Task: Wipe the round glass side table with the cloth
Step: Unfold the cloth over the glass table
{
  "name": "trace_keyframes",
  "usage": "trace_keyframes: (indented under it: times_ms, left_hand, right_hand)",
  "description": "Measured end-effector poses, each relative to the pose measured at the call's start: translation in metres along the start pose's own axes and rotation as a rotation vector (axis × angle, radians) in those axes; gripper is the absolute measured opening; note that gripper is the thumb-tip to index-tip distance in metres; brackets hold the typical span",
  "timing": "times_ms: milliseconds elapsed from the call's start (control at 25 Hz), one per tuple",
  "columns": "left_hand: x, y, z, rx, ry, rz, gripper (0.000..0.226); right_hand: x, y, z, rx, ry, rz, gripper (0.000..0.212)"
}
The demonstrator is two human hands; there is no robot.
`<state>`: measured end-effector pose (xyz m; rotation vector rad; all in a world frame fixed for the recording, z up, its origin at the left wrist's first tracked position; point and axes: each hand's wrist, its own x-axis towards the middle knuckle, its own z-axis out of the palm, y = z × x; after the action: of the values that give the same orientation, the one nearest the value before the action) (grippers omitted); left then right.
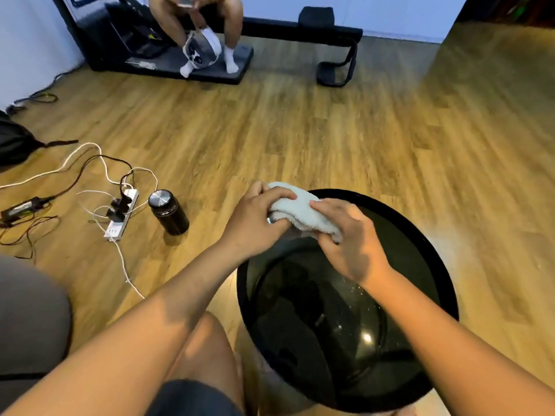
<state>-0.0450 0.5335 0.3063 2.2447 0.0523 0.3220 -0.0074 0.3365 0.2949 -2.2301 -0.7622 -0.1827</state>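
Both hands hold a pale grey cloth (303,210) bunched over the far left edge of the round glass side table (420,244): the left hand (255,223) curls its fingers round the cloth's left end, and the right hand (351,238) grips its right end. The table (dark glass, black rim) stands on a wooden floor (330,130). To the left, a black bottle (168,213) stands beside a white power strip (121,214).

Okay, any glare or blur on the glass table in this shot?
Head view: one bright light reflection on the glass table toward its near side, dark reflections elsewhere; cloth fairly sharp; wooden floor at right smeared; wide-angle bending at the edges.
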Motion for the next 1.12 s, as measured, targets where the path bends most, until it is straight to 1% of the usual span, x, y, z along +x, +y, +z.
trace_keyframes:
  times_ms: [120,200,320,360,440,520,600,680,720,760,840,880,960,1000,1040,1080,1120]
  left_hand:
    - [-0.045,0.029,-0.015,0.063,-0.054,0.085,0.036]
    - [-0.07,0.045,-0.034,0.117,-0.068,0.135,0.031]
    - [-0.104,0.063,-0.047,0.153,-0.05,0.177,0.017]
    - [-0.114,0.068,-0.046,0.156,-0.06,0.156,0.014]
    - [-0.127,0.076,-0.039,0.09,-0.143,0.046,0.016]
    - [-0.134,0.084,-0.029,-0.08,-0.271,-0.05,0.018]
    - [-0.137,0.088,-0.018,-0.229,-0.328,-0.107,0.017]
    - [-0.138,0.088,-0.004,-0.311,-0.335,-0.149,0.011]
    - [-0.135,0.085,0.005,-0.36,-0.34,-0.188,0.012]
    - [-0.132,0.082,0.014,-0.407,-0.333,-0.235,0.014]
    - [-0.127,0.073,0.027,-0.545,-0.272,-0.364,0.019]
    - [-0.126,0.066,0.031,-0.681,-0.25,-0.461,0.023]
    - [-0.131,0.052,0.038,-1.014,-0.291,-0.649,0.034]
    - [-0.136,0.044,0.042,-1.102,-0.33,-0.694,0.039]
    - [-0.14,0.036,0.047,-1.104,-0.361,-0.706,0.042]
    - [-0.144,0.03,0.054,-1.058,-0.375,-0.705,0.042]
    - [-0.147,0.025,0.061,-0.995,-0.354,-0.704,0.035]
  right_hand:
    - [-0.049,-0.028,-0.024,-0.024,0.002,0.014,0.053]
    - [-0.072,-0.048,-0.036,0.019,0.003,0.013,0.05]
    - [-0.104,-0.073,-0.047,0.091,0.018,-0.026,0.037]
    - [-0.116,-0.077,-0.05,0.116,0.01,-0.022,0.032]
    - [-0.136,-0.08,-0.057,0.136,-0.02,0.043,0.022]
    - [-0.148,-0.075,-0.062,0.147,-0.012,0.115,0.015]
    - [-0.153,-0.068,-0.065,0.189,0.056,0.172,0.014]
    - [-0.154,-0.059,-0.064,0.273,0.185,0.254,0.017]
    - [-0.153,-0.053,-0.063,0.327,0.239,0.31,0.02]
    - [-0.152,-0.046,-0.06,0.381,0.254,0.364,0.024]
    - [-0.151,-0.034,-0.056,0.512,0.163,0.421,0.031]
    - [-0.15,-0.027,-0.055,0.61,0.09,0.443,0.034]
    - [-0.153,-0.014,-0.053,0.777,-0.019,0.532,0.03]
    - [-0.154,-0.007,-0.052,0.784,-0.034,0.585,0.025]
    - [-0.156,-0.002,-0.05,0.723,-0.032,0.631,0.021]
    - [-0.159,0.002,-0.047,0.614,-0.035,0.663,0.021]
    - [-0.163,0.004,-0.045,0.498,-0.042,0.692,0.022]
